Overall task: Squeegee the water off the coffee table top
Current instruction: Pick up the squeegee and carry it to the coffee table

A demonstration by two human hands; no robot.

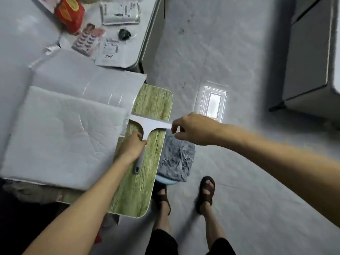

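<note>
A white T-shaped squeegee [147, 125] lies across the green wood-grain coffee table top [143, 183], its blade spanning the bare strip from the white pads to the table's right edge. My left hand [131, 147] grips the squeegee's handle, whose grey end sticks out below the hand. At the blade's right end, my right hand [191, 128] pinches the tip with its fingers. No water is plainly visible on the wood.
Large white padded sheets [60, 133] cover the table's left part. A grey-blue towel [176, 159] sits in a light-blue basin beside the table's right edge. A white desk [141, 45] with packets stands behind. My sandalled feet [207, 192] are on the grey floor.
</note>
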